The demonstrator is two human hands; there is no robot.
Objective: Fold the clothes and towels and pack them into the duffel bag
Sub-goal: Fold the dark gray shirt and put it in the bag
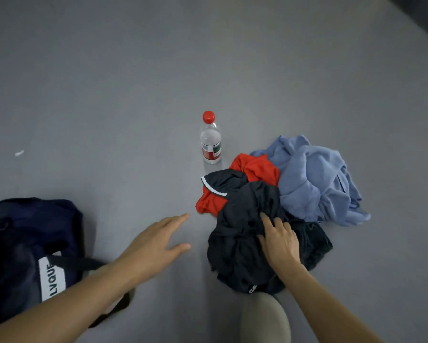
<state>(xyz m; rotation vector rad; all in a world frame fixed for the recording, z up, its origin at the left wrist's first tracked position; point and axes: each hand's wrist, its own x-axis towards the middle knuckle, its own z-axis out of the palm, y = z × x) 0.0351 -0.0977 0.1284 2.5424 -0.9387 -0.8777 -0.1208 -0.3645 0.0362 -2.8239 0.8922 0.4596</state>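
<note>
A crumpled heap of clothes lies on the grey floor right of centre: a black garment (242,233) in front, a red garment (257,169) behind it, a light blue towel-like cloth (314,179) at the right. My right hand (279,238) rests on the black garment, its fingers digging into the folds. Left of the heap my left hand (156,241) hovers over bare floor with straight, spread fingers and holds nothing. The dark navy duffel bag (22,243) with a white label sits at the lower left, its strap under my left forearm.
A clear water bottle (211,139) with a red cap stands upright just behind the heap. My knee (265,318) shows at the bottom edge. A small white scrap (19,153) lies far left. Grey floor (133,95) stretches all around.
</note>
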